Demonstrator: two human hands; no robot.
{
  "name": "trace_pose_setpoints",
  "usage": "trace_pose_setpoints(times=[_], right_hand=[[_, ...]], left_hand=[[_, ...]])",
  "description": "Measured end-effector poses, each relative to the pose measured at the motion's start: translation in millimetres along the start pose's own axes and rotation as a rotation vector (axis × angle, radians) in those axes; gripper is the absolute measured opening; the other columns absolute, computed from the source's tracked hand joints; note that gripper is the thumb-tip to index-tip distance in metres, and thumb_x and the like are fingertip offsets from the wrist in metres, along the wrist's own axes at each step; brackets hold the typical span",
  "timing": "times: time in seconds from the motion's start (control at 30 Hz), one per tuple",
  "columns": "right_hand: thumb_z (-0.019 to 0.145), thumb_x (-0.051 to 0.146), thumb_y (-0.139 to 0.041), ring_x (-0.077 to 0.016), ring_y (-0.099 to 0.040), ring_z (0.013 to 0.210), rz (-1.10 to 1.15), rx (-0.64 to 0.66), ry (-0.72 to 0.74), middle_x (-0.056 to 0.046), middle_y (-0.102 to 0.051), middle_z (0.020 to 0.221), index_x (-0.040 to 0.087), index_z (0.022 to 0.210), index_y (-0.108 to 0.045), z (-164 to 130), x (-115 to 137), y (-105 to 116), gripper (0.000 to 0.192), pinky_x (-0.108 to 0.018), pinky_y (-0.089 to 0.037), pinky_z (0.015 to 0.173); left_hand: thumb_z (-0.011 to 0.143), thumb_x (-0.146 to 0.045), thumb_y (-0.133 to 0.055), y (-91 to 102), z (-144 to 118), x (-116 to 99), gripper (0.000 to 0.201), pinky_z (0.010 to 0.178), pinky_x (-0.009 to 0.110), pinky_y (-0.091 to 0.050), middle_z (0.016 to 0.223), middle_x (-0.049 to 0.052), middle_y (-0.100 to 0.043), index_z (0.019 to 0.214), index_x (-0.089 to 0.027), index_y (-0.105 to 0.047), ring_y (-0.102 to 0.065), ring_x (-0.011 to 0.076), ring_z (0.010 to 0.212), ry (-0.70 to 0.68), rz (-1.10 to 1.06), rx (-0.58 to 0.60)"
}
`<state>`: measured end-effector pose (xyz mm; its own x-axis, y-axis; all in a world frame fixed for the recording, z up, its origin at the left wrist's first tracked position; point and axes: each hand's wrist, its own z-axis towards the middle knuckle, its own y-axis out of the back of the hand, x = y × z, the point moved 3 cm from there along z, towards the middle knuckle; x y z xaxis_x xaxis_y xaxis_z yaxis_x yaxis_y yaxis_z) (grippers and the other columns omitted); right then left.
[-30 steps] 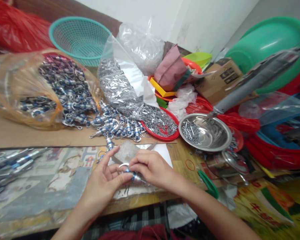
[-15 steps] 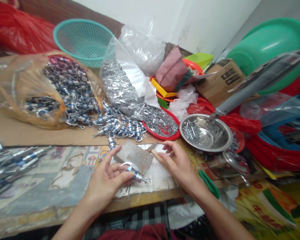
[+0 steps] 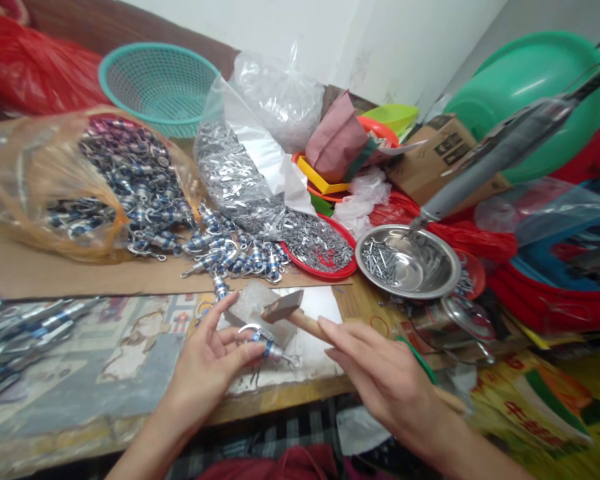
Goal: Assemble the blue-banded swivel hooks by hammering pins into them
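Observation:
In my left hand [image 3: 215, 353] a small metal hook fitting [image 3: 271, 348] with a blue band is pinched between thumb and fingers, its eye end pointing right. Just behind it lies a grey metal block [image 3: 253, 303] on a white sheet [image 3: 325, 307]. My right hand [image 3: 375, 353] is closed round the wooden handle of a hammer [image 3: 284, 307]. The hammer's head hangs over the block's right side, close above the fitting; whether it touches the block I cannot tell.
A heap of similar fittings [image 3: 245, 253] spills from an orange plastic bag [image 3: 25, 173]. Beyond are a red plate [image 3: 347, 267] of small metal pieces and a steel bowl [image 3: 430, 267] of pins, with a grey-handled tool [image 3: 460, 187] angled over it. Long metal parts [image 3: 35, 333] lie left.
The hammer has swung up into view over the block, with its handle now in my right hand's grip. My left hand keeps the fitting in nearly the same place.

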<state>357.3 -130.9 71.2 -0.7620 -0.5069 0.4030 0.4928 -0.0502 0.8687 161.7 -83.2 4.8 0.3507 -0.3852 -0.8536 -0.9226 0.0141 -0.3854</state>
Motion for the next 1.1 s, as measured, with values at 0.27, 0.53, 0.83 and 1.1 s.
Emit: trace_pose_setpoints(times=[0.27, 0.53, 0.83, 1.1], right_hand=[[0.084, 0.006, -0.037, -0.0172, -0.061, 0.080, -0.062, 0.058, -0.016, -0.006, -0.062, 0.093, 0.027, 0.135, -0.035, -7.3, 2.6, -13.7, 0.055, -0.028, -0.051, 0.069], [0.081, 0.023, -0.053, -0.0204, -0.061, 0.093, 0.177, -0.097, -0.346, -0.007, -0.064, 0.106, 0.022, 0.120, -0.054, -10.9, -51.8, -25.3, 0.040, -0.034, -0.051, 0.080], [0.090, 0.026, -0.039, -0.0167, -0.060, 0.093, -0.266, 0.068, -0.421, -0.008, -0.066, 0.100, 0.018, 0.104, -0.065, 58.9, -105.9, -20.3, 0.030, -0.028, -0.044, 0.084], [0.067, 0.004, -0.059, -0.0304, -0.060, 0.096, -0.385, 0.084, -0.620, -0.019, -0.065, 0.095, 0.008, 0.107, -0.058, 133.0, -143.5, -30.1, 0.041, -0.039, -0.043, 0.083]], left_hand=[[0.052, -0.016, -0.079, -2.0, -1.3, -1.2, 0.097, 0.059, 0.030, -0.055, 0.061, -0.002, -0.067, 0.133, -0.019, -0.026, -0.066, 0.0171, 0.058, 0.010, -0.004, -0.009], [0.051, -0.024, -0.079, 1.5, -1.0, -2.4, 0.057, 0.063, 0.031, -0.054, 0.063, 0.001, -0.071, 0.104, -0.016, -0.059, -0.068, 0.0203, 0.062, -0.019, 0.164, -0.040], [0.059, -0.028, -0.072, 5.2, -1.8, -17.2, 0.003, 0.074, 0.032, -0.046, 0.078, 0.005, -0.066, 0.059, -0.025, -0.073, -0.061, 0.0224, 0.079, -0.498, 0.677, -0.100], [0.064, -0.027, -0.068, -5.2, 0.3, -22.0, 0.007, 0.062, 0.027, -0.044, 0.067, 0.003, -0.065, 0.065, -0.026, -0.075, -0.060, 0.0198, 0.067, -0.496, 0.738, -0.019]])
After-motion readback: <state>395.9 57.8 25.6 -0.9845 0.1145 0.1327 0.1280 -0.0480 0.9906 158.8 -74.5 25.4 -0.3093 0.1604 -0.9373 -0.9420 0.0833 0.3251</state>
